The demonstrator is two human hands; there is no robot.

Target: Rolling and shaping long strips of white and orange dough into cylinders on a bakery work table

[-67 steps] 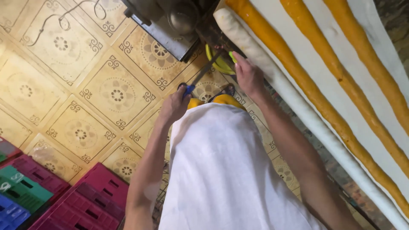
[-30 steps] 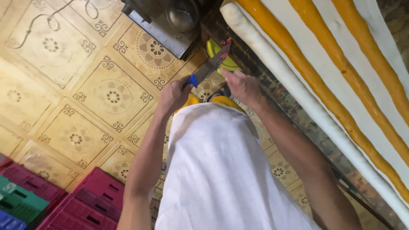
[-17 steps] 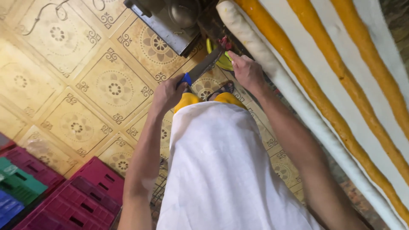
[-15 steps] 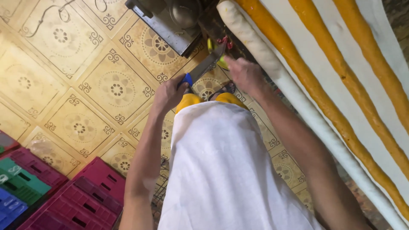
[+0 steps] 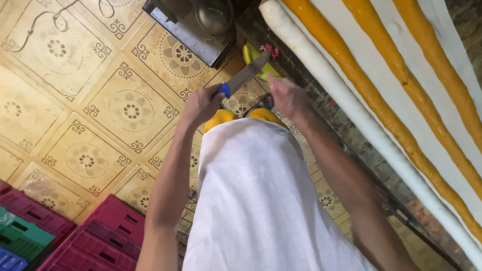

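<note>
- The floor [image 5: 125, 100] is laid with yellow patterned tiles; a dark metal machine [image 5: 201, 25] holding a round bowl stands at the top, and red, green and blue plastic crates [image 5: 75, 236] are stacked at the lower left.
- Along the right, a long white sheet of dough [image 5: 381, 65] carries lengthwise ropes of orange filling [image 5: 351, 70].
- The left hand [image 5: 201, 105] is closed in a fist round the blue handle of a knife [image 5: 246, 75], its blade angled up and to the right.
- The right hand [image 5: 288, 95] is by the blade tip, fingers curled; what it pinches cannot be told.
- A yellow-green scrap with red bits [image 5: 261, 57] lies just behind the blade.
- The dough itself looks uncut and unrolled, so that work seems yet to be done.
</note>
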